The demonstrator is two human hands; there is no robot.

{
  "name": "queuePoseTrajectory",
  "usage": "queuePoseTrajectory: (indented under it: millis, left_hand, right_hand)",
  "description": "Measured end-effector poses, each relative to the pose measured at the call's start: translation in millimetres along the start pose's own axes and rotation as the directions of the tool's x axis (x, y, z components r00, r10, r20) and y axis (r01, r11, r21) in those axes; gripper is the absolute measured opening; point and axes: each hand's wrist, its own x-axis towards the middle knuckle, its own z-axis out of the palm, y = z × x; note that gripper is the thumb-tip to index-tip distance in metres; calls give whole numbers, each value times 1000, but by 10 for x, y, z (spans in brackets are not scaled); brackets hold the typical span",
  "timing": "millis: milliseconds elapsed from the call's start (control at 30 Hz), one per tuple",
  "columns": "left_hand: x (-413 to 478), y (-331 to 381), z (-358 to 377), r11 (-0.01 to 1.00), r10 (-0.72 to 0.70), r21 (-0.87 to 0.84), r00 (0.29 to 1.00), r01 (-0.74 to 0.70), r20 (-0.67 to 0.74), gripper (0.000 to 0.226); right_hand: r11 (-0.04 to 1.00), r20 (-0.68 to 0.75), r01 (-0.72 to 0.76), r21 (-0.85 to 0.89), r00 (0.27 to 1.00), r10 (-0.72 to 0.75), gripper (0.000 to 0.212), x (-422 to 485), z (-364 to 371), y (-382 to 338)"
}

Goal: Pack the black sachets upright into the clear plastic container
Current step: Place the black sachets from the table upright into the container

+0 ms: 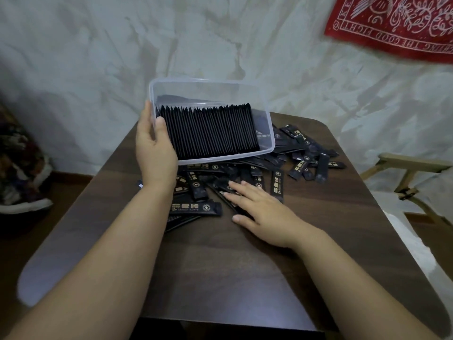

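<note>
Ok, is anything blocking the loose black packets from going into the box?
Nothing visible does. The clear plastic container has no lid on and tilts open toward the person, gripped by the left hand. The right hand rests flat on the loose sachets.

A dark wood-grain table point(220, 266) with rounded corners fills the middle and the 6 o'clock part of the view. Behind it, from 9 through 12 to 3 o'clock, runs a pale wall point(73, 57) mottled with grey streaks. At 1 o'clock a red cloth point(397, 23) with white leafy patterns and lettering hangs on it, cut off by the edge. At 3 o'clock stands a light wooden frame point(414, 168), partly out of view. At 9 o'clock a dark floral bundle point(19, 163) with a white edge lies on a brown floor point(71, 182).
</note>
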Motion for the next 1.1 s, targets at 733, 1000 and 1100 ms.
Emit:
queuePoseTrajectory:
  millis: [733,1000,1100]
  left_hand:
    - [-221,-91,360,1000,-19,-8,997,20,70,43]
    - [-295,-152,311,998,42,42,991,-47,125,43]
    - [-276,-155,296,998,42,41,989,-48,144,43]
  right_hand:
    - [938,-129,-267,219,945,299,105,-465,-131,277]
    - [890,-132,-380,251,898,420,96,-327,-69,277]
    - [894,-226,-378,241,874,431,84,-357,-132,330]
